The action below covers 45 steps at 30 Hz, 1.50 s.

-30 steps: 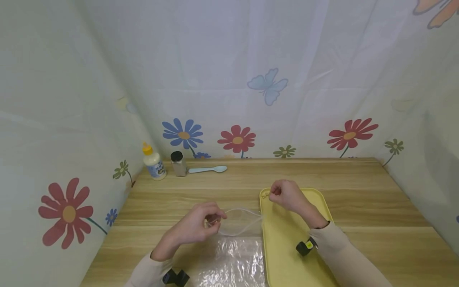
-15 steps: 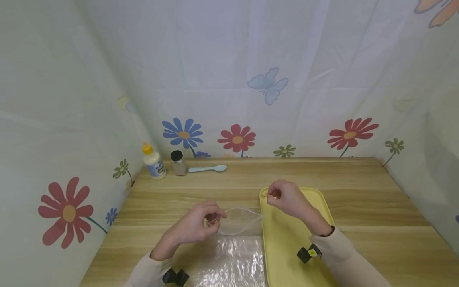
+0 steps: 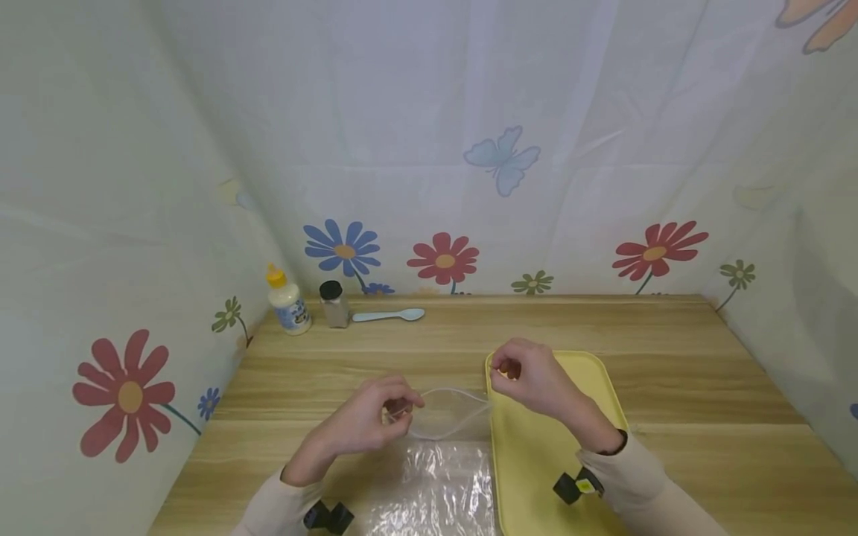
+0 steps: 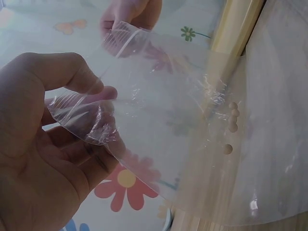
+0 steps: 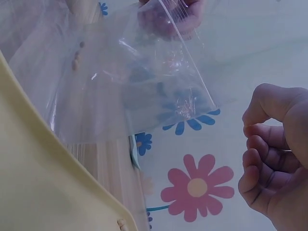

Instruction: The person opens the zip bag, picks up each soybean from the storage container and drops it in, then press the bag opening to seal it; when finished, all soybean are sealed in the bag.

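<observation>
My left hand pinches one side of the mouth of a clear zip-lock bag, thumb on one wall, fingers behind it. The bag's mouth gapes, its zip edge bowed into an oval. Low inside lie several small tan balls. My right hand hovers over the far left corner of the yellow tray, right of the bag's mouth. Its thumb tip meets the index fingertip and the other fingers curl. I cannot tell whether anything sits between those tips. More tan balls lie in the tray's corner.
At the back left of the wooden table stand a yellow-capped squeeze bottle and a black-lidded jar. A pale blue spoon lies beside them. A flower-printed curtain surrounds the table's back and sides.
My right hand has moved left from the small balls in the tray's corner toward the bag's mouth, fingertips still together. The left hand and bag have stayed in place.
</observation>
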Available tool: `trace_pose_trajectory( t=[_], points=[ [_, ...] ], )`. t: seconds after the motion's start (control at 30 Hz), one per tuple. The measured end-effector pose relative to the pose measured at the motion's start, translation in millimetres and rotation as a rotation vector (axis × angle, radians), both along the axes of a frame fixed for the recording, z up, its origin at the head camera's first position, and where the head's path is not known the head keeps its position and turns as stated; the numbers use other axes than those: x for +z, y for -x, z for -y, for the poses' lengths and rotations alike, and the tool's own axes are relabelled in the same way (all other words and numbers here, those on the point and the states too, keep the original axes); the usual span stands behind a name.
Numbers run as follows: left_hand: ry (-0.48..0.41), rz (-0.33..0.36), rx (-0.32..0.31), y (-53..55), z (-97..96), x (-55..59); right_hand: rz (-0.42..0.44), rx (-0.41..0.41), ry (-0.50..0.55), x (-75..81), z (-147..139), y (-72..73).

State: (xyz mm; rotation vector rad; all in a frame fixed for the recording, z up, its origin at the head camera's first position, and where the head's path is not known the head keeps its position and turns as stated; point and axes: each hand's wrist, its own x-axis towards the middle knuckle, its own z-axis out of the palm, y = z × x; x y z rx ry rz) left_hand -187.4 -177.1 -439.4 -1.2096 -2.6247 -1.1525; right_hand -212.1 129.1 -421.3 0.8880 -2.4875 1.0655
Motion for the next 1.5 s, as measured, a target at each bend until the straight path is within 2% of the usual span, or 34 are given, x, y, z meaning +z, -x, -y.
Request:
trace_pose_trajectory(
  t=[0.37,0.7,0.87,1.2,1.5],
  points=[
    [0.021,0.008,0.019,-1.9,-1.0,3.5,-0.03,0.086,0.018,3.7,11,-10.9],
    [-0.001,0.0,0.013,-2.2,-0.7,2.1,-0.069,0.176,0.026,7.7,21,-20.5],
    [-0.008,-0.003,0.009,-2.3,-0.6,1.5,-0.133,0.221,0.034,7.0,28,-24.6],
    [-0.002,0.002,0.007,-2.2,-0.6,1.2,-0.178,0.243,0.03,4.6,32,-24.7],
    [-0.001,0.001,0.004,-1.2,-1.3,2.6,-0.136,0.246,0.036,6.7,32,-23.9]
  ],
)
